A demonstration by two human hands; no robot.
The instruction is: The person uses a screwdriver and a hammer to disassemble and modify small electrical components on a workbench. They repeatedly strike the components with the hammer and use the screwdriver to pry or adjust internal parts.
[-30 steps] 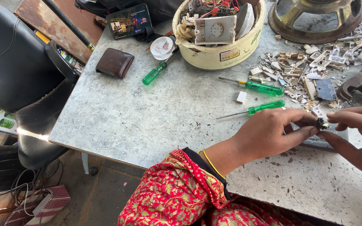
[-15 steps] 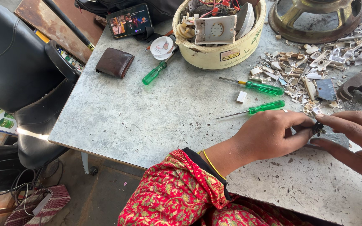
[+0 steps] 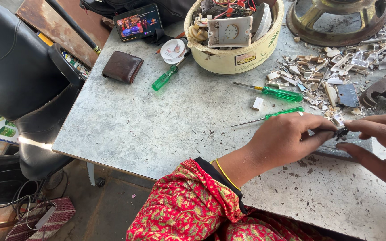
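Left hand (image 3: 287, 140) stretched low across the bench (image 3: 157, 129), fingers (image 3: 322, 133) pinched narrow on a small dark part (image 3: 341, 132). Right hand (image 3: 383, 149) reaching in opposite, fingertips pinching the same part just above a flat dark plate (image 3: 354, 149). Bare bench leftward to the near edge; screwdrivers (image 3: 278, 93) and scraps (image 3: 327, 76) crowding close behind.
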